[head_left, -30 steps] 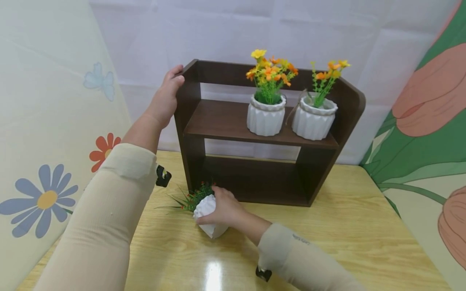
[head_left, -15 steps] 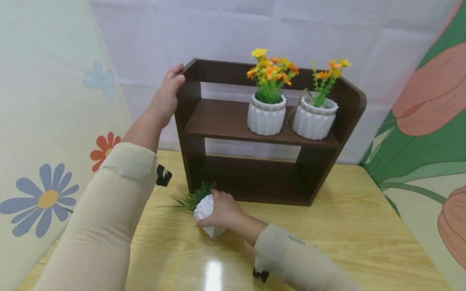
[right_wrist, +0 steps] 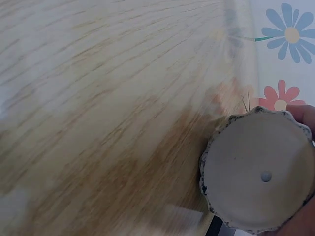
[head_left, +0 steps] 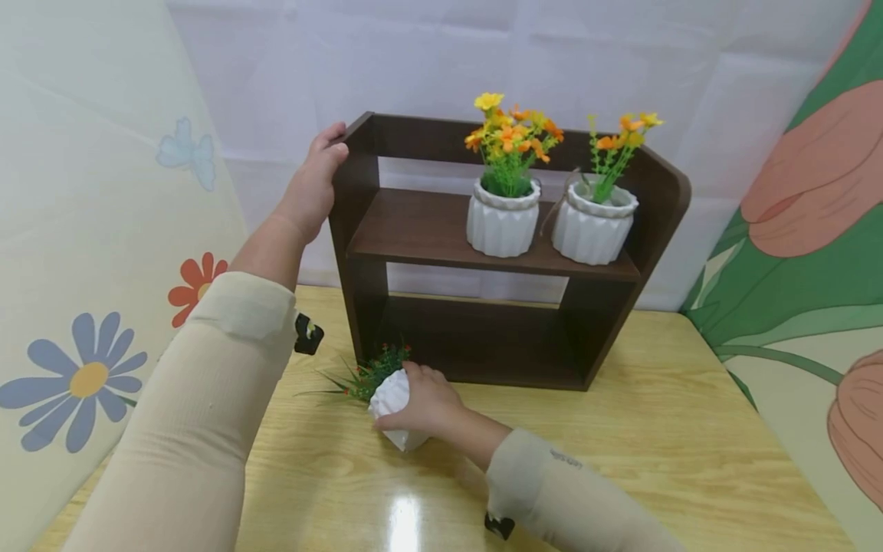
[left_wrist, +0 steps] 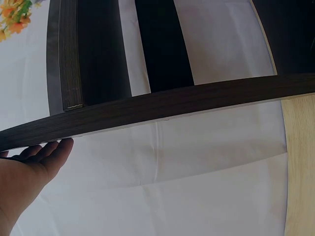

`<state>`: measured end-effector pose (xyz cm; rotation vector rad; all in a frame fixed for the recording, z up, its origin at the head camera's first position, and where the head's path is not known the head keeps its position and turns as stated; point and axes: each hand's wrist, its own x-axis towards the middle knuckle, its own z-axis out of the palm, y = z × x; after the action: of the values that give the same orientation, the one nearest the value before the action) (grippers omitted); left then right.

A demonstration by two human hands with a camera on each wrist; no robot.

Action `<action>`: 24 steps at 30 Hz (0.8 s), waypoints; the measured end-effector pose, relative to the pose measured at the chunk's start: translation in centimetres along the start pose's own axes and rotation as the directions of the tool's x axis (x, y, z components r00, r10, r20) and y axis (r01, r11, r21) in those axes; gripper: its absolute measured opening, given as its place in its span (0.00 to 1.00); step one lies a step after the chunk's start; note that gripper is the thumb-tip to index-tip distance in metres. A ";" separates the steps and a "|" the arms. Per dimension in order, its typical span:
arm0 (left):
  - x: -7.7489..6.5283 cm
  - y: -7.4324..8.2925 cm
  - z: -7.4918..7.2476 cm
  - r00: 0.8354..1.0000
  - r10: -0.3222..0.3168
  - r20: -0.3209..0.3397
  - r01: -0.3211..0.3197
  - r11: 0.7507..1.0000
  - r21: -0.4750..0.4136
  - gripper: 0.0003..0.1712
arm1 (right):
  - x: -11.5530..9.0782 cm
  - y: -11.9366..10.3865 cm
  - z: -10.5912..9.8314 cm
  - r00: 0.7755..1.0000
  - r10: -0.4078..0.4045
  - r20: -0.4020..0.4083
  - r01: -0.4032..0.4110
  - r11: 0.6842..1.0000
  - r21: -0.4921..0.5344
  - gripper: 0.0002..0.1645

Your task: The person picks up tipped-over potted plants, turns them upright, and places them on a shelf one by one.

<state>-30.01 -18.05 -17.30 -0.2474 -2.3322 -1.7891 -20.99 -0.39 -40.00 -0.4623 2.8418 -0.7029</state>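
My right hand grips a white fluted flowerpot, thumb on the near side and fingers over the far side. The pot lies tipped, its green plant with small red blooms pointing left and away. In the right wrist view the round base of the pot faces the camera, showing a small hole. At the upper left, my left hand rests against the side panel of a dark brown two-tier shelf. Its straight fingertips touch the panel's outer face in the left wrist view.
On the upper tier, two white pots stand upright: one with full yellow and orange flowers, another with sparser flowers near the right panel. The shelf stands on a wooden table, before a white cloth backdrop and flower-printed side panels.
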 end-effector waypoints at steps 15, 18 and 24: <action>0.0 -0.1 0.0 1.000 0.007 0.004 -0.007 1.000 -0.010 0.31 | -0.8 2.5 -0.1 0.993 -0.114 -0.020 0.116 0.984 0.136 0.60; 0.1 -0.1 -0.1 1.000 0.008 0.004 -0.008 1.000 -0.006 0.31 | -1.0 3.1 -0.3 0.992 -0.126 -0.017 0.128 0.978 0.168 0.60; 0.1 -0.3 0.0 1.000 0.011 0.009 -0.011 1.000 -0.007 0.31 | -1.4 4.0 -0.6 0.987 -0.162 -0.009 0.160 0.965 0.210 0.60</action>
<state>-30.19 -18.16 -17.51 -0.2701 -2.3267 -1.7952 -20.83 3.70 -41.21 -0.6645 2.7028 -1.0155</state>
